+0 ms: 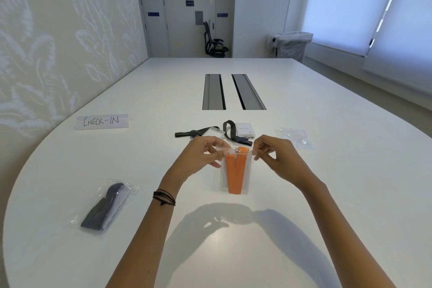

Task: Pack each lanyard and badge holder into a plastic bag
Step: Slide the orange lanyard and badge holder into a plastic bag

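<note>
Both hands pinch the top edge of a clear plastic bag (249,176), the left hand (203,154) at its left corner and the right hand (273,154) at its right. The bag hangs above the desk (339,194), toward the middle of its near edge, with a folded orange lanyard (233,175) inside. A packed bag (105,206) holding a dark lanyard lies near the left edge. Loose black lanyards (194,134) and a white card (245,130) lie just beyond the hands, and an empty bag (295,138) lies to their right.
</note>
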The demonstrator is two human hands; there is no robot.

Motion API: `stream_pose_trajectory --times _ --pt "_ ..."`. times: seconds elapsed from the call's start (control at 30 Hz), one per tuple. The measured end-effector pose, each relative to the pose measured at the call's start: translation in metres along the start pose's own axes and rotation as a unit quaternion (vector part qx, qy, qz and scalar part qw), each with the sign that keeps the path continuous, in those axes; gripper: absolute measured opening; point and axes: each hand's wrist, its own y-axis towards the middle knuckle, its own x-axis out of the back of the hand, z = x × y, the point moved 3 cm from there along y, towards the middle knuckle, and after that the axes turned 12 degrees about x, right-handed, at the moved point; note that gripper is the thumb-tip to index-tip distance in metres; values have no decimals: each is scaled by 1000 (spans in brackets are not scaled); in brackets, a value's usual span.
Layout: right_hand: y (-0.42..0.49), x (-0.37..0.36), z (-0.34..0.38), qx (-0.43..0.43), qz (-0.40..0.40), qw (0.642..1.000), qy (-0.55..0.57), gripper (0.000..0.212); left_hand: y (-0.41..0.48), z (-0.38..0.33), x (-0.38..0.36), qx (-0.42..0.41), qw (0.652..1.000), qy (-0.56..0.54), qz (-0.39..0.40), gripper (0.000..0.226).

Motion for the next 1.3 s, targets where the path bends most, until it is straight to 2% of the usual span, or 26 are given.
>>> stream_pose_trajectory --times 0.13,0.23,0.47,0.6,0.83,1.07,1.2,1.3 --pt "0 3 -1 -21 -41 998 40 10 3 -1 1 -41 997 6 -61 3" --pt "0 6 -1 -36 -65 994 80 10 4 -2 2 -54 994 9 -90 3" --pt "2 2 -2 -26 -25 998 46 22 2 -3 2 -76 989 10 -129 2" --pt "1 3 0 -2 -19 1000 -5 22 1 -5 2 -87 986 23 -142 4" --pt "3 -1 0 -14 -18 1000 15 5 -2 -9 3 -93 986 27 -138 7" --pt "6 0 2 -2 -37 999 7 5 -6 -13 7 -121 978 51 -164 26" --pt "9 -5 1 -19 -45 999 17 10 -5 -10 10 -110 979 37 -168 21" --pt "12 -11 3 -42 -50 996 66 11 -5 -6 14 -90 981 -5 -169 16"
